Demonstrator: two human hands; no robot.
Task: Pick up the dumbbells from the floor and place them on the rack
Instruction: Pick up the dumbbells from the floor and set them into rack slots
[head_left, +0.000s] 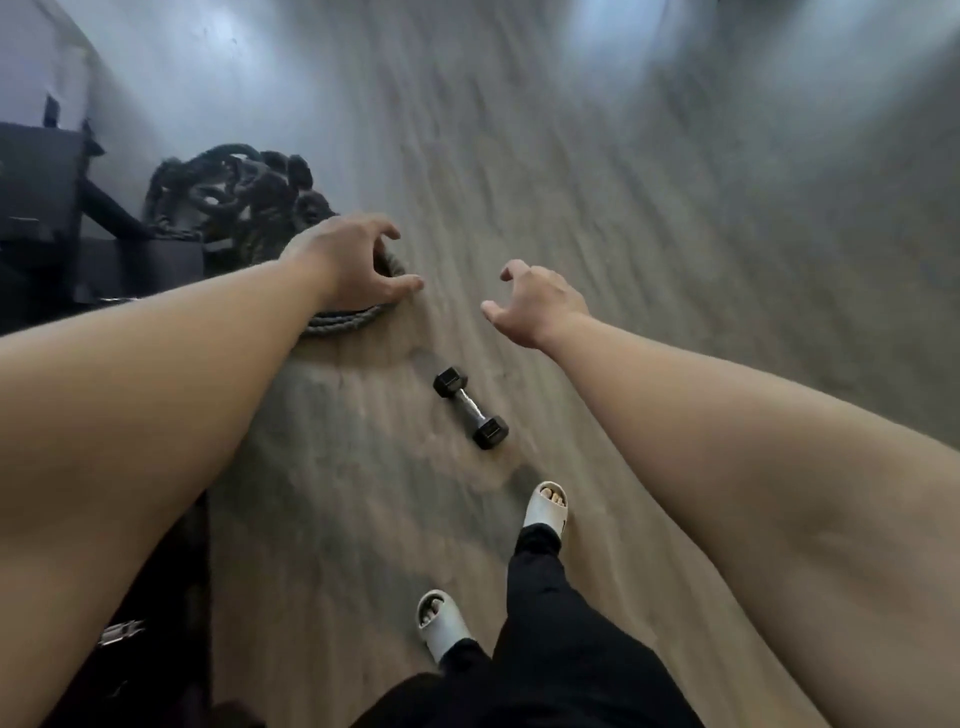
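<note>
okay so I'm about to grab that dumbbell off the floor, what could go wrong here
The dumbbell lies just ahead of your front sandal; open toes could get hurt if it slips. The rope coiled on the floor beside your left hand may catch a foot. Both hands, right hand included, are empty and well above the dumbbell, so you may have to bend deeply.

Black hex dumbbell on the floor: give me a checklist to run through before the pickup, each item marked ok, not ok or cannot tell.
1. Black hex dumbbell with chrome handle lies free on the wood-look floor, nothing on it: ok.
2. Left hand empty, fingers spread: ok.
3. Right hand empty, fingers spread: ok.
4. Either hand touching the handle: not ok, both are apart from it.
5. White slide sandals apart from the dumbbell: ok.
6. Coiled grey rope apart from the dumbbell: ok.
</note>
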